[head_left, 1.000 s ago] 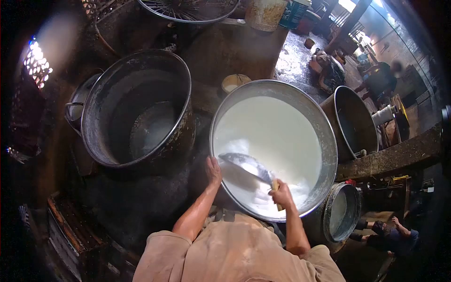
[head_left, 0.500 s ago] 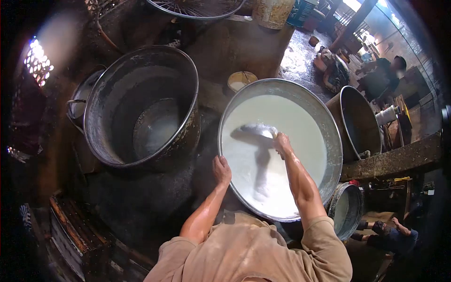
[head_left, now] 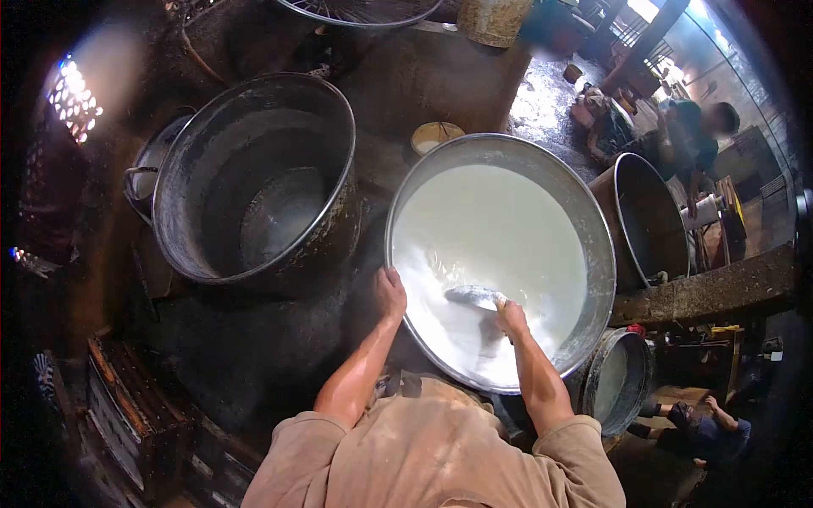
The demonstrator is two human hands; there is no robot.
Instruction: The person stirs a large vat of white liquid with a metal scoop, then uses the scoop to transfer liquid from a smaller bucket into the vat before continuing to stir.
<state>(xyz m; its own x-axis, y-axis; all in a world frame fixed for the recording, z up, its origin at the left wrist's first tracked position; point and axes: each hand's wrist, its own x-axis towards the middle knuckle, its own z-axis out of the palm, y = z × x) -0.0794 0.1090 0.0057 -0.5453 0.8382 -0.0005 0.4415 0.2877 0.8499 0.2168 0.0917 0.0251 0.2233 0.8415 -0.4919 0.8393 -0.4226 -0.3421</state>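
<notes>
Above dark floor (head_left: 246, 347), broad metal pot (head_left: 600, 254), cluttered room (head_left: 544, 108)

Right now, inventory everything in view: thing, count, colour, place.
Vat: 1, grey, centre, holding whitish liquid
Scoop: 1, silvery, in vat
Pot: 1, dark grey, left
Handled vessel: 1, grey, behind pot
Tub: 1, yellowish, beyond vat
Drums: 2, grey-brown, right
Bucket: 1, beige, top
Spoked ring: 1, grey, top
Beam: 1, brown, right
Box: 1, brown, lower left
Other people: 2+, dark-clothed, right
Clutter: uncounted, dark, background
Left hand: 1, bare, on vat rim
Right hand: 1, bare, gripping scoop
</notes>
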